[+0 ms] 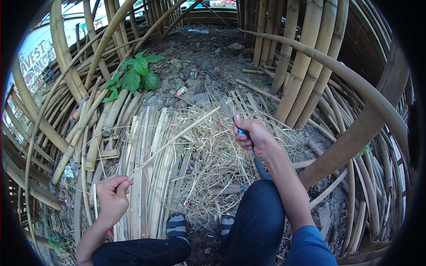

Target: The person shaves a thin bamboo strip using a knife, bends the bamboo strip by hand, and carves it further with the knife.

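My right hand (254,137) is closed round the blue handle of a knife (228,110), whose blade points up and away to the left. A thin bamboo strip (179,134) slants from near the blade down toward my left hand (114,195). That hand is closed in a pinch at the left; what sits between its fingertips is too small to make out. Split bamboo slats (148,173) lie side by side between my hands, and a heap of pale shavings (213,155) covers the ground beside them.
Bamboo poles (306,57) stand upright at the right, and a curved pole (346,77) arches across there. More poles (88,137) are piled at the left near a green plant (137,73). Stony ground (191,51) stretches ahead. My knees and sandalled feet are below.
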Tool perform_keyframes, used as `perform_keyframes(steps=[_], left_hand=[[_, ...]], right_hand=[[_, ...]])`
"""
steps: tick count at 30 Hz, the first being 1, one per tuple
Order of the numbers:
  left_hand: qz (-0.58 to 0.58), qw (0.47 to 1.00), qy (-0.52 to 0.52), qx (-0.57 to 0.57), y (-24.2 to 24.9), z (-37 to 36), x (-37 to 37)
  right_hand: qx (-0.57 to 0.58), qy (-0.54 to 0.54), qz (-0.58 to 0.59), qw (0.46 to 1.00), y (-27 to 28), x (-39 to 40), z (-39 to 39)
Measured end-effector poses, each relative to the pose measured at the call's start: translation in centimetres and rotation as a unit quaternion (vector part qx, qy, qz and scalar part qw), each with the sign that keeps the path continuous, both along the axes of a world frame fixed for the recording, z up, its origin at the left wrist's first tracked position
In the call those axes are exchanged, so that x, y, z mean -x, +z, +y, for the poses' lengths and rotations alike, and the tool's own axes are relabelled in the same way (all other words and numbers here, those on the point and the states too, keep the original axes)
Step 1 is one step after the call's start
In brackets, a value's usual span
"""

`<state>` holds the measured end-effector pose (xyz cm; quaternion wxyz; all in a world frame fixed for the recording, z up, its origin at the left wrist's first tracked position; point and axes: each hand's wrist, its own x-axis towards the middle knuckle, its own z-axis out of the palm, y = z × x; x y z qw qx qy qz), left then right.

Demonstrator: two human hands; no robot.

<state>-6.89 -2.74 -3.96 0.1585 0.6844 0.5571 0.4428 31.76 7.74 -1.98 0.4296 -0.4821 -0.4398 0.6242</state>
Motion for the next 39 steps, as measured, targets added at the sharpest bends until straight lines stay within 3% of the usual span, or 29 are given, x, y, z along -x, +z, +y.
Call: perform_keyframes(steps=[2, 4, 7, 10, 12, 14, 16, 18, 19, 20, 22, 23, 25, 28, 30, 32, 34, 38, 39], left_hand=[[-0.003, 1.000, 0.001, -0.001, -0.4, 0.1, 0.3], [-0.004, 1.000, -0.001, 0.004, -0.6, 0.0, 0.5], [0.038, 0.999, 0.011, -0.010, -0.7, 0.1, 1.0], [-0.028, 0.999, 0.040, 0.019, -1.8, 0.5, 1.8], [-0.054, 0.996, 0.058, 0.037, -1.9, 0.6, 2.0], [-0.049, 0.996, 0.049, 0.057, -1.9, 0.8, 1.7], [-0.045, 0.995, 0.043, 0.083, -1.6, 0.9, 1.0], [0.009, 0.989, -0.010, 0.144, -0.8, 0.9, 0.5], [0.046, 0.989, -0.031, 0.139, -0.8, 1.0, 0.5], [0.044, 0.988, -0.014, 0.150, -0.7, 1.0, 0.4], [0.105, 0.987, -0.084, 0.088, -0.5, 1.1, 0.1], [0.103, 0.988, -0.066, 0.096, -0.5, 1.0, 0.0], [0.083, 0.992, -0.078, 0.057, -0.3, 1.2, -0.2], [0.072, 0.992, -0.080, 0.069, 0.3, 1.3, -0.4], [0.069, 0.992, -0.089, 0.052, 0.1, 1.7, -0.2], [0.141, 0.984, -0.097, -0.042, 0.6, 1.9, -0.1], [0.151, 0.985, -0.080, -0.027, 0.7, 1.8, 0.8], [0.204, 0.975, -0.023, -0.087, 0.5, 2.1, 2.4], [0.218, 0.969, -0.018, -0.112, 0.4, 2.2, 2.8]], right_hand=[[0.008, 0.058, 0.014, 0.998, 0.4, 0.6, -0.7], [0.014, 0.051, -0.002, 0.999, 0.3, 0.3, -0.7], [0.075, -0.055, 0.045, 0.995, -1.9, -1.8, 1.5], [0.069, -0.132, 0.093, 0.984, -3.0, -2.6, 2.1], [0.052, -0.149, 0.087, 0.984, -3.1, -2.3, 2.1], [-0.082, -0.210, 0.042, 0.973, -2.4, -1.5, 1.7], [-0.095, -0.198, 0.047, 0.974, -2.3, -1.2, 1.8], [-0.338, -0.225, -0.107, 0.908, -2.2, 0.5, 1.5], [-0.354, -0.237, -0.192, 0.884, -1.7, 0.6, 1.2], [-0.347, -0.220, -0.187, 0.892, -1.7, 0.8, 0.8], [-0.405, -0.161, -0.342, 0.833, -1.7, 0.8, 0.7], [-0.405, -0.143, -0.335, 0.838, -1.8, 0.8, 0.7], [-0.484, -0.092, -0.448, 0.746, -2.1, 0.3, 0.9], [-0.506, -0.079, -0.460, 0.726, -3.3, -0.8, 1.6], [-0.492, -0.110, -0.462, 0.730, -3.0, -0.9, 1.4], [-0.477, -0.143, -0.463, 0.734, -3.1, -1.4, 1.7], [-0.448, -0.245, -0.399, 0.762, -3.5, -2.7, 2.5], [-0.405, -0.282, -0.375, 0.785, -4.6, -4.5, 3.3], [-0.373, -0.284, -0.416, 0.779, -4.3, -4.4, 3.0]])
